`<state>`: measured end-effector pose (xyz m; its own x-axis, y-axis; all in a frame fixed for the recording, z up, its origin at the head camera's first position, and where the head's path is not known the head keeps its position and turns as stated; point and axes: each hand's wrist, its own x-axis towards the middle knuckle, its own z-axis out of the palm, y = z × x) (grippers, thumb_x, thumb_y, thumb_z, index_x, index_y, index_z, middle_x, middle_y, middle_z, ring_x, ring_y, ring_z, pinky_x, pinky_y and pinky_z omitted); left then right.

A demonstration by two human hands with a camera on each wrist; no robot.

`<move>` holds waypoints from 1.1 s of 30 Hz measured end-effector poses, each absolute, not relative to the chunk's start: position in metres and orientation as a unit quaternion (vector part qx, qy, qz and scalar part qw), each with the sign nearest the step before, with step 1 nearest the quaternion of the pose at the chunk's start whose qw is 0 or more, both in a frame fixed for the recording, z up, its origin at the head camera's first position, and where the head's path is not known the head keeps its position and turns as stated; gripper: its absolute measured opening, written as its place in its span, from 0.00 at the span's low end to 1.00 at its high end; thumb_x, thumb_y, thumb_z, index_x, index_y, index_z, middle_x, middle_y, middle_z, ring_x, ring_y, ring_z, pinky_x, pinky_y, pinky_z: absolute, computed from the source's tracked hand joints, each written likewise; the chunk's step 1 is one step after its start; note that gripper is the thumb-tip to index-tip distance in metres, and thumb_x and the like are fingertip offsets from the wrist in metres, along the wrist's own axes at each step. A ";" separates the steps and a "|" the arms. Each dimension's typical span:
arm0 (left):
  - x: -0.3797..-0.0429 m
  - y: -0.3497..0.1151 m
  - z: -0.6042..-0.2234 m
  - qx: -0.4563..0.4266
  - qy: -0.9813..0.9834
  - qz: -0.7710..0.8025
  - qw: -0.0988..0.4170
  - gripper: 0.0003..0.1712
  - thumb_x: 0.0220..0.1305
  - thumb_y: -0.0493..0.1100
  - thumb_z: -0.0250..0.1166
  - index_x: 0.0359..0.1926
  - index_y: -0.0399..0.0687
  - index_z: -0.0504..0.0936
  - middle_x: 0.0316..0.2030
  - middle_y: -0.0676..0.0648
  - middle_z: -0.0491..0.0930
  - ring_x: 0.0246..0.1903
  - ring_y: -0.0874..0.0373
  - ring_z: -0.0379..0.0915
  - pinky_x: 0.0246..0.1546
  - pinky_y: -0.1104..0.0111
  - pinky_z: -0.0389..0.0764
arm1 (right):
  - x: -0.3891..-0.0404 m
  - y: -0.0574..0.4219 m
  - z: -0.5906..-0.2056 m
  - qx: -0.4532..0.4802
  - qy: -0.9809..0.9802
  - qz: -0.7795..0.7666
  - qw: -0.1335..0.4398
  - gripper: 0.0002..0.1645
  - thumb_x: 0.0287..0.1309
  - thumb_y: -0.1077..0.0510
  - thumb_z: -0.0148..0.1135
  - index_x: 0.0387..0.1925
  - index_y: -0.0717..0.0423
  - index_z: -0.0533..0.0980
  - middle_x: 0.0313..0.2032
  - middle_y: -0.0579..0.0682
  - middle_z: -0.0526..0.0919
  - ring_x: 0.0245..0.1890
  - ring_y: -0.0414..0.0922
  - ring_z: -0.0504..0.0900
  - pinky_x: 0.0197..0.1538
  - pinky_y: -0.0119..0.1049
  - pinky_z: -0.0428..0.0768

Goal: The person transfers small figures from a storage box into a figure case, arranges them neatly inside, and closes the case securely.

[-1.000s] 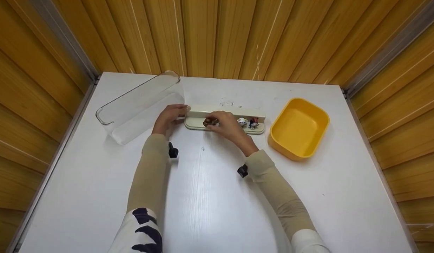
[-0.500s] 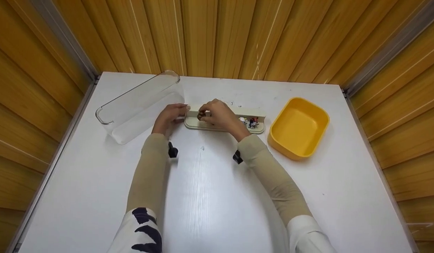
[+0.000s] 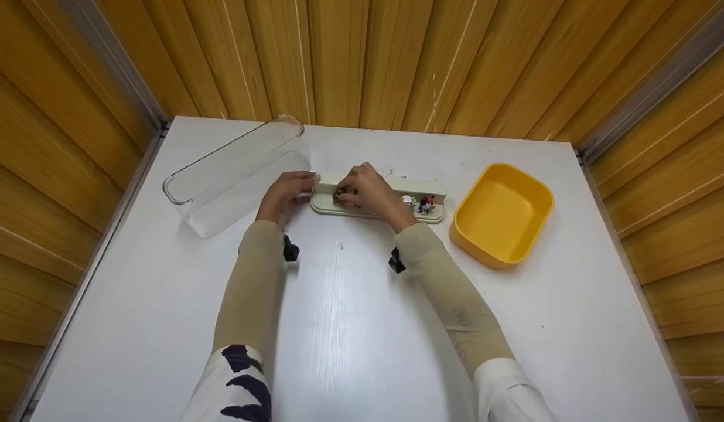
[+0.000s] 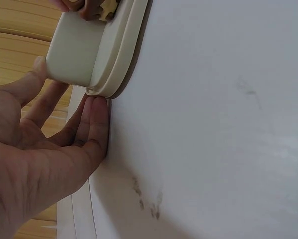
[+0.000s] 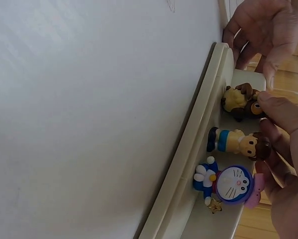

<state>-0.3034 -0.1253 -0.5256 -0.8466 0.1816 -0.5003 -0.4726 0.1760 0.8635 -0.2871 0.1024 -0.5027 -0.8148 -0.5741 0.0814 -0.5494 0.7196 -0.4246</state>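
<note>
A long cream display stand [image 3: 368, 212] with a raised back lies across the table. At its left end, my left hand [image 3: 284, 192] holds the corner, thumb at the raised back and fingertips against the base, as the left wrist view shows. My right hand [image 3: 369, 190] pinches the head of a brown figurine [image 5: 241, 102] standing at that end. Beside it in the right wrist view stand a brown-haired boy figurine [image 5: 238, 143] and a blue cat figurine [image 5: 223, 181] with a pink bow. Farther right on the stand are a white-and-yellow figurine [image 3: 407, 201] and a red-and-black one [image 3: 426, 204].
A clear long bin [image 3: 212, 225] stands slanted at the left, close to my left hand. To the right of the stand is a yellow rectangular tub [image 3: 502, 255]. Wood-patterned panels [image 3: 338, 64] enclose the white table [image 3: 338, 328] at the back and sides.
My right hand has moved left along the stand, bringing the brown figurine closer to the left end and against the raised back. My left hand has stayed at the corner.
</note>
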 end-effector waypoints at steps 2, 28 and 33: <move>-0.303 -0.125 -0.526 -0.101 0.720 0.636 0.258 0.29 0.73 0.50 0.63 0.70 0.43 0.73 0.65 0.44 0.75 0.63 0.51 0.71 0.66 0.58 0.72 | -0.287 0.102 -0.503 -0.302 0.927 -0.219 0.030 0.14 0.67 0.53 0.68 0.50 0.52 0.87 0.47 0.51 0.85 0.49 0.48 0.75 0.55 0.42 0.76; -0.302 -0.126 -0.526 -0.122 0.709 0.645 0.260 0.30 0.72 0.51 0.65 0.70 0.45 0.73 0.64 0.47 0.76 0.62 0.54 0.71 0.65 0.60 0.72 | -0.237 0.213 -0.509 -0.011 0.856 -0.493 -0.154 0.19 0.74 0.61 0.55 0.62 0.55 0.77 0.61 0.51 0.81 0.65 0.46 0.74 0.70 0.41 0.70; -0.302 -0.123 -0.527 -0.112 0.711 0.644 0.259 0.30 0.71 0.51 0.66 0.69 0.45 0.74 0.64 0.47 0.76 0.62 0.53 0.71 0.66 0.59 0.71 | -0.229 0.248 -0.515 0.007 0.852 -0.502 -0.147 0.18 0.73 0.62 0.56 0.61 0.58 0.77 0.60 0.53 0.81 0.62 0.48 0.76 0.67 0.42 0.73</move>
<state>-0.3017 -0.1235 -0.5266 -0.8405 0.1734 -0.5133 -0.4934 0.1463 0.8574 -0.2290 0.2477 -0.5147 -0.9567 0.1601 0.2429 -0.1347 0.4965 -0.8575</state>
